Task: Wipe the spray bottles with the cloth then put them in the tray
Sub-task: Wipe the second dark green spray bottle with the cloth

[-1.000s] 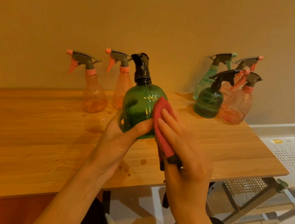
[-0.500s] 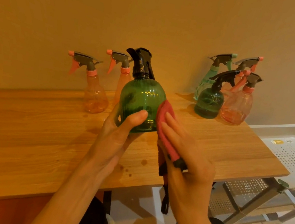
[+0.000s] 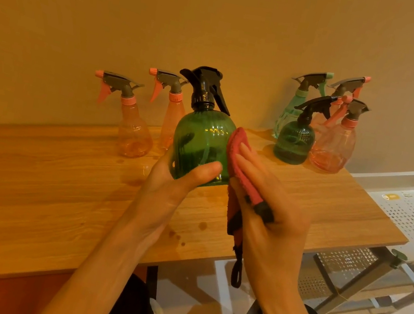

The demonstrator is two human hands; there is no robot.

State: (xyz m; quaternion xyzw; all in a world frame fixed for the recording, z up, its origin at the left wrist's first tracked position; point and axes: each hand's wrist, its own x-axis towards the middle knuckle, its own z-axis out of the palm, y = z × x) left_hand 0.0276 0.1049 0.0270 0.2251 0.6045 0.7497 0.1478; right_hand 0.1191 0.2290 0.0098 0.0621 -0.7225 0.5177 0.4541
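Green bottle (image 3: 202, 145) has turned — left hand (image 3: 166, 191) grips it, cloth (image 3: 238, 159) alongside.

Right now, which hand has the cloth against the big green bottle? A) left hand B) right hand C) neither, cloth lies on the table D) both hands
B: the right hand presses the red cloth against the side of the green spray bottle, while the left hand grips the bottle from below.
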